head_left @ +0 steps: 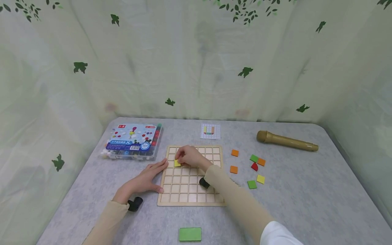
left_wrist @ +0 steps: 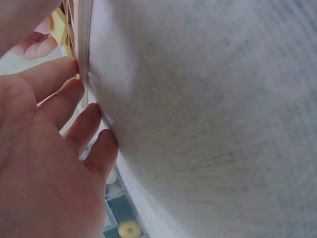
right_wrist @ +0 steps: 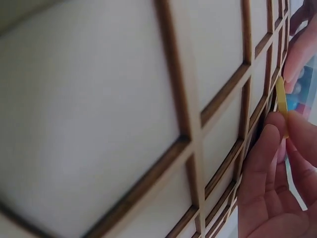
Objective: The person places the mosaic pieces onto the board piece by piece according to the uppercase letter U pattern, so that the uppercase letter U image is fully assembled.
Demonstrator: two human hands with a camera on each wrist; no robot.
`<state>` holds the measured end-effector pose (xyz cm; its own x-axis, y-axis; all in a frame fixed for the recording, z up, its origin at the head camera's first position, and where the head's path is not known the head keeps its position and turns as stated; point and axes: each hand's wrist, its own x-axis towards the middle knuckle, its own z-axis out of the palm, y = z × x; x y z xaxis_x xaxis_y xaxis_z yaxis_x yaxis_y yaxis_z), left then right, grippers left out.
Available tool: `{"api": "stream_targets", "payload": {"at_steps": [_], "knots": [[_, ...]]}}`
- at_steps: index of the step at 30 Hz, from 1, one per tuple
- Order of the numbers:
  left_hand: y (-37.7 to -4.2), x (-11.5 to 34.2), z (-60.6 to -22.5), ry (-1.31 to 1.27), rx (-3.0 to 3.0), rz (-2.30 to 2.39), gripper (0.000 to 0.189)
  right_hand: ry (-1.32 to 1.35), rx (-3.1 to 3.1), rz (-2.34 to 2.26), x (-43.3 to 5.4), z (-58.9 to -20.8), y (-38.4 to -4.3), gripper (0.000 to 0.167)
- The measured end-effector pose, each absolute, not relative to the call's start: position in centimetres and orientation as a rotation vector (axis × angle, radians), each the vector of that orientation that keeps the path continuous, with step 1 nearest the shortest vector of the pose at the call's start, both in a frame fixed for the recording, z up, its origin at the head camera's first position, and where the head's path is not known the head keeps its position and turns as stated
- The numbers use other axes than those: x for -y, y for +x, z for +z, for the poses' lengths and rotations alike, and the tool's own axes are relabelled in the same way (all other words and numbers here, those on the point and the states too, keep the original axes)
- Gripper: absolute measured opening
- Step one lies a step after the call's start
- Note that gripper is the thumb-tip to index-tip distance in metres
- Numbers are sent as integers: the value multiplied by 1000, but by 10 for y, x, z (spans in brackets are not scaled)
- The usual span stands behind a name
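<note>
A light wooden grid board (head_left: pixel 187 198) lies flat on the table. Over its upper left cells, my right hand (head_left: pixel 190 156) pinches a yellow square tile (head_left: pixel 177 163) between thumb and fingertips. In the right wrist view that tile (right_wrist: pixel 282 99) stands tilted, close to the grid's raised lines; whether it touches the cell is hard to tell. My left hand (head_left: pixel 146 177) rests at the board's left edge, fingers spread and fairly straight. Seen from the left wrist, its fingertips (left_wrist: pixel 71 67) touch the board's side and the tabletop.
Right of the board lie several loose tiles, among them an orange square (head_left: pixel 234 169), a green square (head_left: pixel 252 184) and a red rounded piece (head_left: pixel 255 166). Behind are a clear lidded box (head_left: pixel 131 140), a patterned card (head_left: pixel 215 135) and a gold microphone-shaped object (head_left: pixel 288 141). A green block (head_left: pixel 190 234) lies in front.
</note>
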<state>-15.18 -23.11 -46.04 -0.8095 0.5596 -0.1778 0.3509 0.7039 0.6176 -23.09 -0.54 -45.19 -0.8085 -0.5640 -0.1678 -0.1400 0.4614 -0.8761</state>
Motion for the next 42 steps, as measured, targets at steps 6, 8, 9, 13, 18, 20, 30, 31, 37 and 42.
{"api": "stream_targets", "payload": {"at_steps": [6, 8, 9, 13, 18, 20, 30, 31, 37, 42], "knots": [[-151, 231, -460, 703, -2562, 819, 98, -635, -2367, -1208, 6, -449, -229, 5], [-151, 231, -460, 700, -2565, 816, 98, -645, -2378, -1201, 5, -449, -229, 5], [-151, 231, -460, 701, -2565, 816, 98, -644, -2373, -1210, 5, -449, -229, 5], [-151, 231, -460, 704, -2563, 821, 98, -640, -2324, -1274, 0, -452, -230, 6], [-151, 230, -459, 702, -2564, 827, 98, -649, -2213, -1382, -19, -450, -233, 11], [-152, 230, -460, 700, -2565, 828, 98, -636, -2176, -1417, -28, -449, -234, 13], [-152, 230, -461, 683, -2567, 824, 98, -564, -2030, -1552, -92, -453, -241, 23], [-152, 230, -461, 684, -2568, 824, 98, -562, -2029, -1558, -100, -454, -242, 23], [-151, 230, -461, 692, -2570, 821, 98, -522, -2059, -1527, -145, -454, -241, 26], [-151, 230, -461, 697, -2569, 820, 98, -465, -2129, -1474, -180, -451, -236, 29]]}}
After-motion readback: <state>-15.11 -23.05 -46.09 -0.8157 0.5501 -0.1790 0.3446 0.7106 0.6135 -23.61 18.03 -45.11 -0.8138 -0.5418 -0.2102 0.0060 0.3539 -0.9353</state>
